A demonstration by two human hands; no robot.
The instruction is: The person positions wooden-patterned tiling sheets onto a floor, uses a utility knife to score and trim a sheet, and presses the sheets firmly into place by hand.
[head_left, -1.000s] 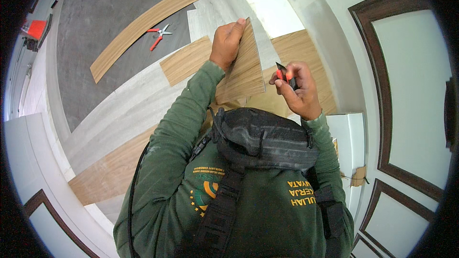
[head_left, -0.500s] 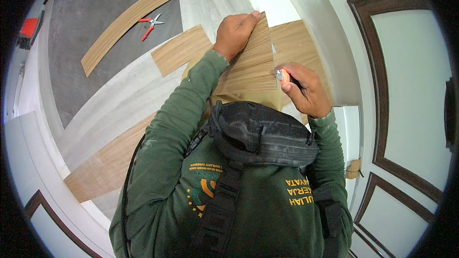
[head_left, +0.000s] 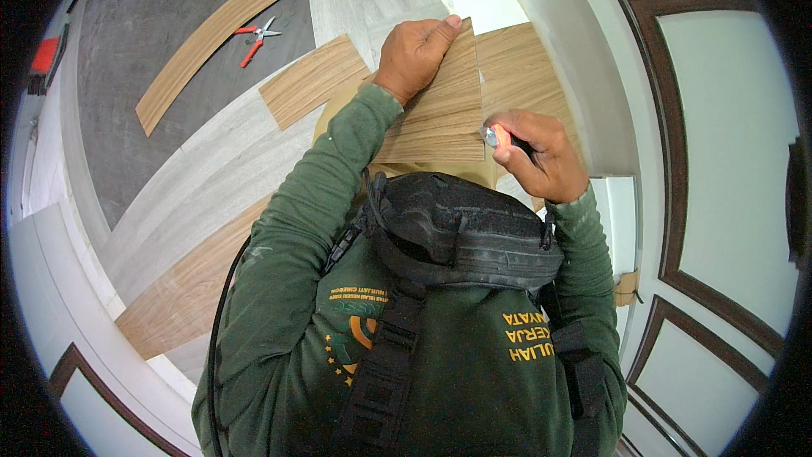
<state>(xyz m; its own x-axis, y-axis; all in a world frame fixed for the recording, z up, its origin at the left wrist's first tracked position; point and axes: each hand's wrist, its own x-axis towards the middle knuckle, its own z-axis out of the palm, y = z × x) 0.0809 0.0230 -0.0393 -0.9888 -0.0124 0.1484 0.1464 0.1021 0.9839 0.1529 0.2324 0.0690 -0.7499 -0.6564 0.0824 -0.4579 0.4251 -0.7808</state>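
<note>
A wood-look floor plank piece [head_left: 436, 123] lies in front of my body, its grain running toward the upper right. My left hand [head_left: 417, 57] is closed on its far end, with the thumb along the top corner and the other fingers curled. In my right hand [head_left: 545, 156] is a utility knife [head_left: 501, 136] with an orange and black body and a metal tip. The tip is beside the plank's right edge, near its lower corner; whether it touches is too small to tell. My fingers cover most of the knife's handle.
Red-handled snips [head_left: 256, 41] lie opened on the dark grey floor [head_left: 169, 34], next to a long wood-look plank [head_left: 228, 30]. Grey planks [head_left: 199, 165] and a short wood-look piece [head_left: 313, 80] are left of my arm. A white panelled door with brown trim [head_left: 668, 144] stands at right.
The view has shifted slightly, so the floor and planks sit a little further left. Both hands keep their grips and have hardly moved relative to the plank.
</note>
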